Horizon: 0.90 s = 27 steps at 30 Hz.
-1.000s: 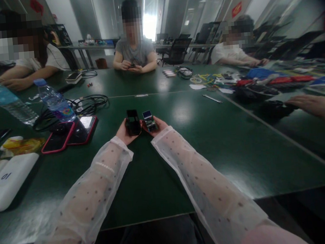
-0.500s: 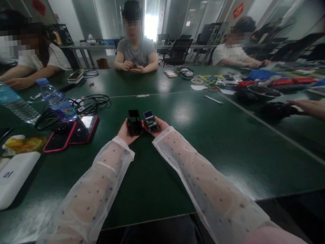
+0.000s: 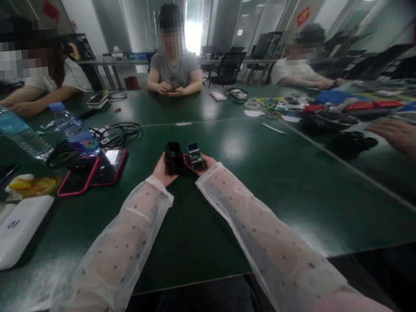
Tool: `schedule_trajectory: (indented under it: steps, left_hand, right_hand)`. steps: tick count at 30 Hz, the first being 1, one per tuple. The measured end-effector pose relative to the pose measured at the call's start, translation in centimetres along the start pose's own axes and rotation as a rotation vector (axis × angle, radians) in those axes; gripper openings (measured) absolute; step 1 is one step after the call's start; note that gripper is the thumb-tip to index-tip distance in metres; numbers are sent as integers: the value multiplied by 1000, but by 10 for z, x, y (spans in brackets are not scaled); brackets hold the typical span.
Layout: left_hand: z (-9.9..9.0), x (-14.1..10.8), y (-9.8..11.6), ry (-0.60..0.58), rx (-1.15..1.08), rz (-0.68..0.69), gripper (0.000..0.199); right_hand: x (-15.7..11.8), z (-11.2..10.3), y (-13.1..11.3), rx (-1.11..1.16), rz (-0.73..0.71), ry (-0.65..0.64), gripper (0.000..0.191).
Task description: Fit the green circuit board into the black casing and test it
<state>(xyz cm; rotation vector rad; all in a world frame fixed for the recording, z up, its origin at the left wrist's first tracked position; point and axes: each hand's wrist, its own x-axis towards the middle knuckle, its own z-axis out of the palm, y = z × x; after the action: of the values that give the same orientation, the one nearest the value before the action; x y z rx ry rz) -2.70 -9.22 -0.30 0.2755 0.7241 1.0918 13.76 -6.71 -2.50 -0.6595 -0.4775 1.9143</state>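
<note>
My left hand (image 3: 162, 170) is wrapped round a small black case (image 3: 175, 157) with a window-like opening in its face. Right beside it, my right hand (image 3: 205, 162) grips a small circuit board (image 3: 196, 161) with a little screen (image 3: 193, 147) at its top end. Both are held up side by side above the green table (image 3: 212, 209), with a narrow gap between them. Most of my fingers are hidden behind the two things.
Two water bottles (image 3: 76, 131), two red-edged phones (image 3: 107, 167) and a white device (image 3: 21, 233) lie to the left. A wrench (image 3: 273, 129) and coiled cables lie ahead right. Another person's hand (image 3: 391, 132) reaches in beside a black object (image 3: 354, 141). Three people sit across.
The case and the board have come slightly apart, and the board has shifted a little right. The other person's hand at right has lifted off the black object.
</note>
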Motion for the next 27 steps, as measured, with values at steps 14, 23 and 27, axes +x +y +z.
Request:
schedule_trajectory:
  steps: [14, 23, 27]
  left_hand:
    - [-2, 5, -3, 72, 61, 27, 42]
    - [12, -8, -5, -49, 13, 1, 48]
    - [11, -5, -6, -25, 91, 30, 44]
  right_hand:
    - [-5, 17, -22, -487, -426, 395, 33]
    - [-14, 42, -6, -733, -586, 248, 29]
    - [-16, 52, -1, -824, -623, 250, 30]
